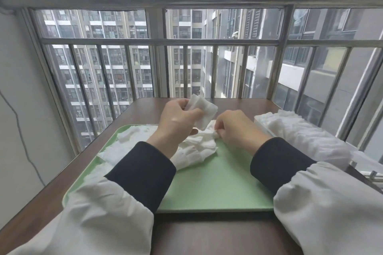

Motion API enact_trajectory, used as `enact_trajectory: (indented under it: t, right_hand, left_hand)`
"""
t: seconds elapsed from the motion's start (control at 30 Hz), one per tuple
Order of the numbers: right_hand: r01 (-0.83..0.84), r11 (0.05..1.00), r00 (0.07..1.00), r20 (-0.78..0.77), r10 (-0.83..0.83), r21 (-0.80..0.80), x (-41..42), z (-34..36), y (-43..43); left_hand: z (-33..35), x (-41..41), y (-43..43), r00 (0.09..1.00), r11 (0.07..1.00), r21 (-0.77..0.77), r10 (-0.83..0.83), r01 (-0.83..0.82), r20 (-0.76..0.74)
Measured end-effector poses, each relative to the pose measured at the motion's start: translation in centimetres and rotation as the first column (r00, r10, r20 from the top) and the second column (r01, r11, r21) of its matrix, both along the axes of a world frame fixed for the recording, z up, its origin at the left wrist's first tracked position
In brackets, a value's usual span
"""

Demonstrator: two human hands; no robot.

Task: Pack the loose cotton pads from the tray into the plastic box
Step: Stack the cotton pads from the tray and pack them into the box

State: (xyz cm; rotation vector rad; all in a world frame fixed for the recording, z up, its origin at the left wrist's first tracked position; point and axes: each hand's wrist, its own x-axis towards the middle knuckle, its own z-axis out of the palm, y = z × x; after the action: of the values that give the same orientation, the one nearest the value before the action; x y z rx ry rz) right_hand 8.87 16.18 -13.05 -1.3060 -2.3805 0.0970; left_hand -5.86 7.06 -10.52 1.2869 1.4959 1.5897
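A pale green tray (217,188) lies on the brown table. Loose white cotton pads (194,151) are heaped in its middle, and more cotton pads (126,141) spread over its left side, partly hidden by my left arm. My left hand (176,122) holds a small stack of cotton pads (204,109) raised above the tray's far edge. My right hand (236,126) pinches a pad at the right edge of the middle heap. The clear plastic box (306,141) stands to the right of the tray, filled with rows of white pads.
The brown table (207,234) ends just behind the tray, close to a metal window railing (186,42). A white wall (18,109) is on the left. A clear lid or second container (364,161) lies beyond the box at the right edge.
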Motion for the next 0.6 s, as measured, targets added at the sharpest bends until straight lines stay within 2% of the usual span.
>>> enact_trajectory:
  t: [0.1,0.2,0.23,0.3,0.37,0.43,0.6]
  right_hand:
    - [-0.006,1.0,0.995,-0.101,0.007,0.01,0.5,0.6,-0.8]
    - [0.002,0.999,0.956,-0.293,-0.013,-0.038,1.2,1.9,-2.0]
    - [-0.013,0.997,0.921,-0.39,-0.015,-0.07,1.3,2.4,-2.5]
    - [-0.143,0.963,0.785,-0.619,-0.029,-0.227,1.4,3.2,-3.2]
    - [-0.324,0.863,0.655,-0.75,-0.091,-0.388,1.2,3.5,-3.8]
    - [-0.381,0.805,0.639,-0.759,-0.126,-0.454,0.9,3.4,-4.1]
    - [-0.316,0.825,0.714,-0.69,-0.119,-0.469,0.9,3.0,-3.6]
  left_hand:
    - [0.0,-0.1,-0.1,0.999,0.999,0.008,0.034,-0.034,0.014]
    - [0.2,-0.2,-0.2,0.994,0.997,0.031,0.074,-0.076,0.082]
    - [0.3,-0.3,-0.3,0.992,0.996,0.033,0.084,-0.088,0.098]
    - [0.4,-0.4,-0.4,0.989,0.995,0.029,0.091,-0.095,0.116]
    - [0.4,-0.3,-0.3,0.989,0.995,0.026,0.091,-0.095,0.119]
    - [0.2,-0.2,-0.2,0.989,0.995,0.024,0.097,-0.1,0.113]
    - [0.0,-0.2,-0.1,0.99,0.994,0.013,0.105,-0.106,0.1]
